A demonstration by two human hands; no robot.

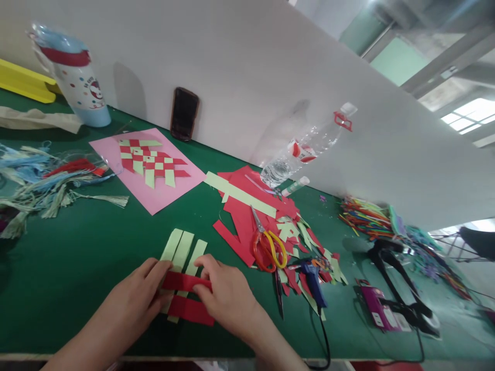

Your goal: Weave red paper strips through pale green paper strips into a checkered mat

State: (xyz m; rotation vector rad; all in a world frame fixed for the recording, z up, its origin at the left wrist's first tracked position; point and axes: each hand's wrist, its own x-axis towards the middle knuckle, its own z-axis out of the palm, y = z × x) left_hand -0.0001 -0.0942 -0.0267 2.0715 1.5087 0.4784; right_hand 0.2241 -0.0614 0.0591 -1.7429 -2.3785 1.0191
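Observation:
Near the table's front edge, red paper strips cross several pale green paper strips in a partly woven piece. My left hand presses its fingers on the left side of the weave, at the end of the upper red strip. On the other side, my right hand pinches the right part of that upper red paper strip between thumb and fingers. Part of the weave is hidden under both hands. Beyond it, a woven red and green paper fish shape lies on a pink sheet.
Orange and yellow scissors, a blue glue gun and red paper scraps lie to the right. A plastic bottle and a phone lean against the wall. Tassels and a flask are at left; a black stand is far right.

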